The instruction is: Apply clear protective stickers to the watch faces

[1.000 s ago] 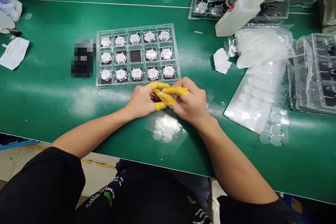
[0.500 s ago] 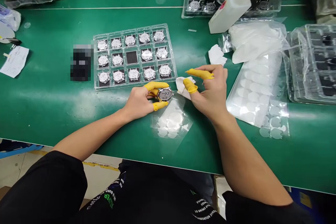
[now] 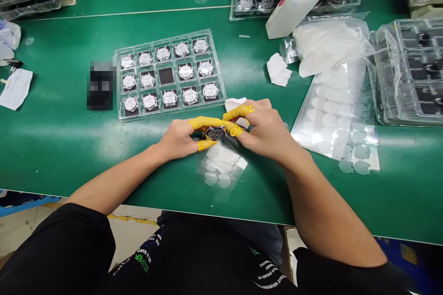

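Observation:
My left hand [image 3: 182, 138], with yellow finger cots, grips a round metal watch head [image 3: 215, 133] between thumb and fingers, its engraved back tilted up. My right hand [image 3: 265, 129] also wears yellow cots. Its thumb and forefinger close at the right edge of the watch head and touch it there. A clear tray [image 3: 172, 111] of watch heads in rows lies just beyond; one middle compartment shows only its dark pad. Below the watch head is a clear sheet of round film stickers [image 3: 221, 166]. A white cloth [image 3: 236, 103] lies partly behind my right hand.
A white plastic bottle [image 3: 292, 11] stands back right, near stacked trays [image 3: 238, 14]. To the right are a bag of white material [image 3: 332, 41], a larger sticker sheet [image 3: 325, 120] and more clear trays [image 3: 387, 101]. A crumpled white piece [image 3: 278, 70] and a paper slip [image 3: 16, 88] also lie out.
My right hand has moved left, and its spread thumb and forefinger have closed at the edge of the watch head. The watch head has tilted in my left hand. The camera view shifted slightly.

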Action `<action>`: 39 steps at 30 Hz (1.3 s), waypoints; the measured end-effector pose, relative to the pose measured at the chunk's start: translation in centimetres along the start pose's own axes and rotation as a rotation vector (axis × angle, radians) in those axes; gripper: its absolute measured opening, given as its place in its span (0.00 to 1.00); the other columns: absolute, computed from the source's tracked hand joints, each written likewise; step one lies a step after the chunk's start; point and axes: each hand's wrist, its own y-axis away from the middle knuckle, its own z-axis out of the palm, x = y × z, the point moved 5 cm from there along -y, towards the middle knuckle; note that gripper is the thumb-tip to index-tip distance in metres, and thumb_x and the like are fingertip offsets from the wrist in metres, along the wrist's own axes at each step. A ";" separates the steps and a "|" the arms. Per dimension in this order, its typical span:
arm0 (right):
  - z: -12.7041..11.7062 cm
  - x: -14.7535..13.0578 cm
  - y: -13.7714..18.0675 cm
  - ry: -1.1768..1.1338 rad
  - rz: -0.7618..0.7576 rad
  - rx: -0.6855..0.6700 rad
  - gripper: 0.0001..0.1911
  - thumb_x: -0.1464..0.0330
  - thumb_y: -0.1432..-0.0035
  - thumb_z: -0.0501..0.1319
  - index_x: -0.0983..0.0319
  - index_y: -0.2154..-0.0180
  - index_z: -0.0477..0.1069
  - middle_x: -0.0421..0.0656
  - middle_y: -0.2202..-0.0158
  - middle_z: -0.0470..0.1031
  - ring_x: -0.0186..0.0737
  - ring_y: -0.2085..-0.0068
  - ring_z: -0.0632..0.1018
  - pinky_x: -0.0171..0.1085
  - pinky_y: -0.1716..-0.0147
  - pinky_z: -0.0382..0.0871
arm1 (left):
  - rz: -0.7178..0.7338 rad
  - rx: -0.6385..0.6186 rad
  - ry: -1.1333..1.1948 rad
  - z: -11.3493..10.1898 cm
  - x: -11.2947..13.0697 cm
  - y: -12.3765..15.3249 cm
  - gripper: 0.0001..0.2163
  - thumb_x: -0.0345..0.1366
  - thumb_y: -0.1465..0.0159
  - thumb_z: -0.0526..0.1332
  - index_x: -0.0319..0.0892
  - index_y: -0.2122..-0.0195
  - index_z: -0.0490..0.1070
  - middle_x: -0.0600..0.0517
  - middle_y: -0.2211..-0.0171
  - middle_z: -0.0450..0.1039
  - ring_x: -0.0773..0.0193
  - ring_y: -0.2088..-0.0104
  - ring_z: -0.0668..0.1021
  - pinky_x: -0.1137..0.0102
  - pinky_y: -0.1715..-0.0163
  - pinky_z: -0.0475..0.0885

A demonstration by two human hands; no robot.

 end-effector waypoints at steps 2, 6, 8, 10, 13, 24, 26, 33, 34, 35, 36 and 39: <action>0.2 -0.1 0.1 0.025 -0.036 -0.012 0.08 0.69 0.41 0.60 0.57 0.60 0.77 0.43 0.64 0.81 0.45 0.62 0.77 0.48 0.55 0.63 | -0.029 -0.023 -0.011 0.1 -0.1 0.0 0.18 0.34 0.37 0.71 0.45 0.45 0.80 0.51 0.54 0.87 0.67 0.62 0.86 0.74 0.56 0.83; 0.7 0.0 0.1 0.086 -0.047 -0.007 0.08 0.71 0.41 0.58 0.59 0.60 0.74 0.45 0.64 0.81 0.47 0.62 0.76 0.47 0.57 0.63 | -0.149 -0.050 0.019 0.2 -0.5 0.0 0.21 0.35 0.40 0.73 0.47 0.45 0.80 0.53 0.55 0.86 0.67 0.63 0.85 0.72 0.56 0.83; 1.1 0.3 0.1 0.116 -0.014 -0.003 0.06 0.71 0.39 0.57 0.59 0.63 0.72 0.47 0.62 0.81 0.47 0.62 0.75 0.48 0.56 0.63 | -0.239 -0.037 0.115 0.2 -0.8 -0.1 0.23 0.36 0.43 0.75 0.46 0.45 0.80 0.52 0.56 0.86 0.67 0.64 0.85 0.72 0.56 0.83; 1.6 0.7 0.0 0.138 0.030 -0.015 0.06 0.72 0.39 0.56 0.58 0.68 0.69 0.48 0.61 0.81 0.47 0.63 0.74 0.49 0.55 0.64 | -0.334 -0.013 0.246 0.3 -1.3 -0.2 0.25 0.36 0.46 0.76 0.44 0.46 0.80 0.51 0.57 0.85 0.67 0.63 0.84 0.72 0.55 0.83; 2.4 1.2 0.1 0.158 0.111 -0.016 0.09 0.72 0.41 0.57 0.57 0.73 0.62 0.49 0.63 0.80 0.48 0.62 0.73 0.49 0.55 0.65 | -0.472 0.001 0.400 0.5 -1.8 -0.3 0.27 0.34 0.50 0.78 0.42 0.47 0.80 0.52 0.62 0.84 0.67 0.63 0.84 0.73 0.57 0.83; 0.3 1.2 0.2 -0.073 0.295 0.340 0.12 0.55 0.29 0.57 0.56 0.60 0.71 0.49 0.56 0.75 0.48 0.56 0.77 0.51 0.54 0.73 | -0.653 0.056 0.443 0.4 -2.3 -0.5 0.29 0.31 0.52 0.79 0.40 0.48 0.79 0.55 0.70 0.79 0.71 0.70 0.80 0.75 0.66 0.79; 0.1 0.9 0.4 -0.174 0.317 0.335 0.13 0.53 0.30 0.59 0.55 0.58 0.71 0.48 0.53 0.75 0.46 0.55 0.78 0.50 0.54 0.75 | -0.656 0.069 0.412 0.3 -2.3 -0.5 0.28 0.31 0.52 0.79 0.41 0.48 0.80 0.54 0.70 0.79 0.71 0.71 0.79 0.75 0.68 0.78; 2.9 -0.8 1.0 -0.413 0.472 0.121 0.11 0.57 0.34 0.62 0.56 0.59 0.74 0.46 0.54 0.81 0.46 0.53 0.79 0.49 0.51 0.74 | -0.646 0.066 0.386 0.3 -2.2 -0.5 0.28 0.29 0.51 0.77 0.42 0.47 0.79 0.55 0.70 0.79 0.70 0.71 0.80 0.74 0.67 0.78; 3.2 -0.8 1.1 -0.421 0.496 0.106 0.11 0.56 0.35 0.62 0.57 0.59 0.74 0.45 0.55 0.81 0.46 0.54 0.79 0.50 0.51 0.74 | -0.646 0.070 0.384 0.3 -2.2 -0.5 0.28 0.29 0.51 0.77 0.42 0.47 0.79 0.55 0.70 0.79 0.70 0.71 0.79 0.74 0.67 0.78; 3.4 -0.8 1.2 -0.419 0.513 0.098 0.12 0.56 0.35 0.62 0.57 0.60 0.74 0.45 0.56 0.81 0.46 0.55 0.79 0.50 0.51 0.74 | -0.648 0.074 0.384 0.3 -2.2 -0.5 0.27 0.29 0.51 0.77 0.43 0.47 0.79 0.55 0.71 0.79 0.71 0.71 0.79 0.75 0.67 0.78; 3.6 -0.8 1.2 -0.412 0.526 0.096 0.12 0.55 0.36 0.62 0.57 0.60 0.75 0.45 0.57 0.81 0.47 0.55 0.79 0.51 0.51 0.73 | -0.650 0.078 0.386 0.3 -2.2 -0.5 0.27 0.29 0.51 0.77 0.43 0.48 0.80 0.56 0.71 0.78 0.71 0.71 0.79 0.75 0.67 0.77; 3.8 -0.6 1.3 -0.407 0.542 0.121 0.14 0.54 0.37 0.62 0.57 0.61 0.75 0.44 0.58 0.81 0.48 0.55 0.79 0.52 0.51 0.71 | -0.664 0.089 0.391 0.2 -2.1 -0.5 0.27 0.29 0.52 0.76 0.42 0.49 0.80 0.56 0.72 0.77 0.72 0.72 0.77 0.76 0.68 0.76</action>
